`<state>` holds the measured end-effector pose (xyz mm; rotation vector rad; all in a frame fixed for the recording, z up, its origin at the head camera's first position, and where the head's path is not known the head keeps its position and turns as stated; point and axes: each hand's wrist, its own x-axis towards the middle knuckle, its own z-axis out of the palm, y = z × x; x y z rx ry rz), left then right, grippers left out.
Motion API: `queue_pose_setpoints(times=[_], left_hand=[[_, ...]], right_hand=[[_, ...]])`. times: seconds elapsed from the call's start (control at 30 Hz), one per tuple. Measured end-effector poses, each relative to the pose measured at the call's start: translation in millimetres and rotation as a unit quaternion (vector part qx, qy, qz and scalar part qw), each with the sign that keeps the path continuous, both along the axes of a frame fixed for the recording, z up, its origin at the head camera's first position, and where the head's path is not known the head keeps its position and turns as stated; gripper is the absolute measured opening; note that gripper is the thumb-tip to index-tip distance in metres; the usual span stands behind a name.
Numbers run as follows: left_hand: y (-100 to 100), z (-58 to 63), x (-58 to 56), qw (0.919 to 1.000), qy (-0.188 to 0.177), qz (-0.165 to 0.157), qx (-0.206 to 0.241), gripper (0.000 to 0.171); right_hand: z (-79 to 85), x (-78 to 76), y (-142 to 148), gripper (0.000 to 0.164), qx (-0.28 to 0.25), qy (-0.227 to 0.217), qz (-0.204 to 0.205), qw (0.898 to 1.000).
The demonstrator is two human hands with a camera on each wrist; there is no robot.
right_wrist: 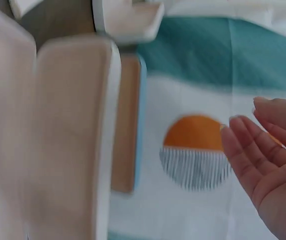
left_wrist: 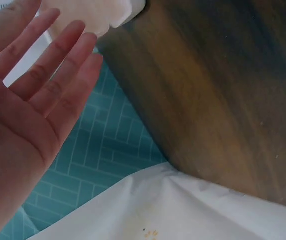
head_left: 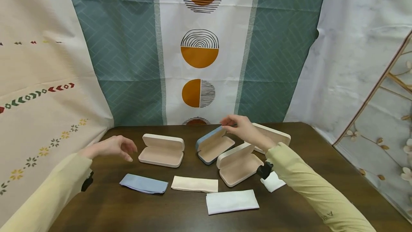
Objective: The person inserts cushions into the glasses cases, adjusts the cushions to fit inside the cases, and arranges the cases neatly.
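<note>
My left hand [head_left: 112, 146] hovers beside an open white glasses case [head_left: 162, 156], its fingers loose and holding nothing. In the left wrist view the palm of that hand [left_wrist: 27, 95] shows, with the case's corner [left_wrist: 90, 12] beyond the fingertips. My right hand [head_left: 241, 128] is raised over the back cases, near the lid of an open blue glasses case [head_left: 214, 149]. From the right wrist, the hand [right_wrist: 273, 160] appears apart from the blue case [right_wrist: 127, 125], its fingers gently bent around nothing. Another open white glasses case [head_left: 239, 169] stands in front, below my right forearm.
A further whitish case [head_left: 273, 135] stands behind the right forearm. Folded cloths lie toward the front: blue [head_left: 143, 183], cream [head_left: 194, 184], white [head_left: 232, 202], and a small white one [head_left: 273, 182] by the right wrist. A patterned curtain [head_left: 128, 46] hangs behind the table's far edge.
</note>
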<state>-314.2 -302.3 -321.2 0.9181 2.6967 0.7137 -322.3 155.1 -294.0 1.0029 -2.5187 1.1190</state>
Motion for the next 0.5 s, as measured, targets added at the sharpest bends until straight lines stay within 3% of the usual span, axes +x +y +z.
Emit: queue_pose_setpoints(times=[0.2, 0.5], left_hand=[[1, -17.4, -3.0, 0.9977, -0.061, -0.018, 0.025, 0.033], [1, -40.9, -7.1, 0.9914, -0.114, -0.041, 0.05, 0.03]], right_hand=[[-15.3, 4.5, -48, 0.012, 0.024, -0.02, 0.076, 0.997], [-39.1, 7.3, -113, 0.011, 0.03, -0.108, 0.142, 0.984]])
